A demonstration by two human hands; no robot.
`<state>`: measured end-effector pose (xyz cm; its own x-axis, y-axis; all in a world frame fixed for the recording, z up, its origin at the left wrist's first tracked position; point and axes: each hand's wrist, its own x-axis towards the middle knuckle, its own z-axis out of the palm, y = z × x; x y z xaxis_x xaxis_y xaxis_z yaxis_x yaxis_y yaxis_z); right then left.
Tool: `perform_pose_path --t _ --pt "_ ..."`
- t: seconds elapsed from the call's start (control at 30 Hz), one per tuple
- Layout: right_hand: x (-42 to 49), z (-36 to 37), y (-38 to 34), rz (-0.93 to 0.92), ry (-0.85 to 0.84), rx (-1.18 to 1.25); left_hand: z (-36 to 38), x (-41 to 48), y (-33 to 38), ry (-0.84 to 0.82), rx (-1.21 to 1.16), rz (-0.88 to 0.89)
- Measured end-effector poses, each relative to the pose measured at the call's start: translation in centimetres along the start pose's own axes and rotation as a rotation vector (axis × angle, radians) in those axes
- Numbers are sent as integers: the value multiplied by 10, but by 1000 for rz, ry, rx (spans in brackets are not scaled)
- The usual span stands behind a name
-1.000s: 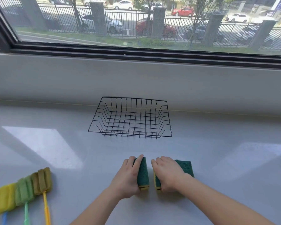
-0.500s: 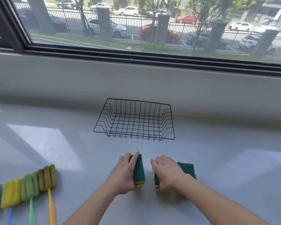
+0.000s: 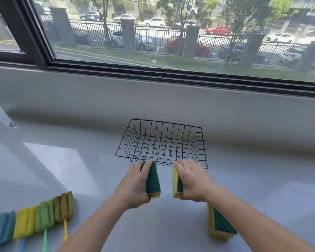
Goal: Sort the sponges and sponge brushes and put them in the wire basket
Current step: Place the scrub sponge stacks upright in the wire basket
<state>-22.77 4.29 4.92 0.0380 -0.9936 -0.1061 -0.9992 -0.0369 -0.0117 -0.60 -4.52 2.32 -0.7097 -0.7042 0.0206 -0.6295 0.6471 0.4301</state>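
Each hand grips one rectangular sponge set on edge, long axis pointing away towards the wire basket (image 3: 160,148). The left hand (image 3: 135,186) curls round a sponge (image 3: 153,180) whose coarse dark-green scouring face turns inward over yellow foam. The right hand (image 3: 193,180) clasps a second sponge (image 3: 176,184), its yellow foam facing left. Both are just short of the thin black basket's near rim.

More yellow-and-green sponges (image 3: 220,226) sit on the glossy grey table (image 3: 80,170) beneath the right forearm. At lower left lie four fluffy sponge brushes (image 3: 35,219), teal, yellow, green and olive, with slim plastic handles towards the person.
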Motion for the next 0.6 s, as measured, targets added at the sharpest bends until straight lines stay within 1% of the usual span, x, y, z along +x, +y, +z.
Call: perform_pose_path --t 0.2,0.37,0.47,0.6 --pt "42 -22 14 -13 80 -10 -34 38 -16 54 11 6" --pt "84 -30 25 20 97 93 -57 98 -35 81 51 13" --pt "112 -32 35 38 82 115 -63 135 -49 70 64 -6" --pt "148 -28 53 55 61 112 -58 183 -69 12 111 5"
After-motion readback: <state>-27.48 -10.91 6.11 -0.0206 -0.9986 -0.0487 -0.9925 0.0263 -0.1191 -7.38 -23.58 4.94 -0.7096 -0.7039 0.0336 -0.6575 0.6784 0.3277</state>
